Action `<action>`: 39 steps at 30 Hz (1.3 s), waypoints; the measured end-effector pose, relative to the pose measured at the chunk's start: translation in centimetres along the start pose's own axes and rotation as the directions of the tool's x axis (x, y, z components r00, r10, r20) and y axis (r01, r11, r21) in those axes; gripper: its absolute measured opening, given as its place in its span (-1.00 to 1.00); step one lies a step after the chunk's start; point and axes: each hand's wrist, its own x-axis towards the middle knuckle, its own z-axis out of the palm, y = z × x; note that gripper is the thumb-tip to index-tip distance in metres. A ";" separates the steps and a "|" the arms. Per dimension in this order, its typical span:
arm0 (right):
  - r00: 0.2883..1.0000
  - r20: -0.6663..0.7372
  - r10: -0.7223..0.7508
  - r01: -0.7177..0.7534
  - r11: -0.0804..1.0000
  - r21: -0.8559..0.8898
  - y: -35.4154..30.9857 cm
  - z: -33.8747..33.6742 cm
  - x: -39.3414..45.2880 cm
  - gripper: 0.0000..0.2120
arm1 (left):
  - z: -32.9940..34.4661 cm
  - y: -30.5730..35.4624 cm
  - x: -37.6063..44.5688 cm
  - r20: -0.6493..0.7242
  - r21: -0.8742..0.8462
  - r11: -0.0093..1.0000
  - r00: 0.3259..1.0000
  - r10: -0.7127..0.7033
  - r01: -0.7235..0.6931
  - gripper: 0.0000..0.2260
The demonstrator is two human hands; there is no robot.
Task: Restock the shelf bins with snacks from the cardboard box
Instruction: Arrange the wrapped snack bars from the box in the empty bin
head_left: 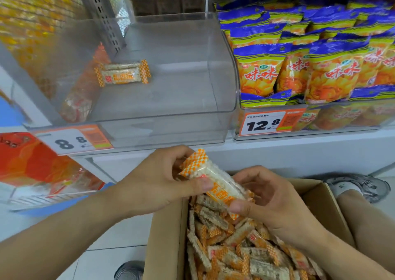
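An open cardboard box (pixel 165 237) at the bottom holds several orange-and-white wrapped snack bars (pixel 235 252). Just above the box, my left hand (pixel 158 183) and my right hand (pixel 271 198) both grip a small bunch of these snack bars (pixel 213 181), the left at its upper end, the right at its lower end. Ahead on the shelf stands a clear plastic bin (pixel 171 117), nearly empty, with two snack bars (pixel 123 73) lying at its back left.
To the right, another clear bin (pixel 316 127) is packed with blue-and-orange chip bags (pixel 333 72). Price tags read 8.8 (pixel 72 141) and 12.8 (pixel 264 123). A red package (pixel 27 162) sits on the lower left shelf. My shoes (pixel 361 185) stand beside the box.
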 end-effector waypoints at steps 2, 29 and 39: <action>0.997 -0.024 -0.079 0.080 0.996 0.049 -1.4 0.6 -1.1 -0.44 | -1.0 1.4 -1.4 0.025 0.043 0.993 0.994 0.105 -0.106 -0.68; 0.913 0.223 -0.342 0.351 0.380 -0.856 -11.3 15.7 31.1 -0.68 | -12.4 -3.5 -3.2 -0.534 0.595 0.784 0.641 0.552 -0.179 -0.88; 0.884 0.246 -0.397 0.380 0.306 -0.873 -9.9 16.8 33.0 -0.62 | -13.0 -3.7 -3.1 -0.533 0.499 0.838 0.685 0.497 -0.220 -0.89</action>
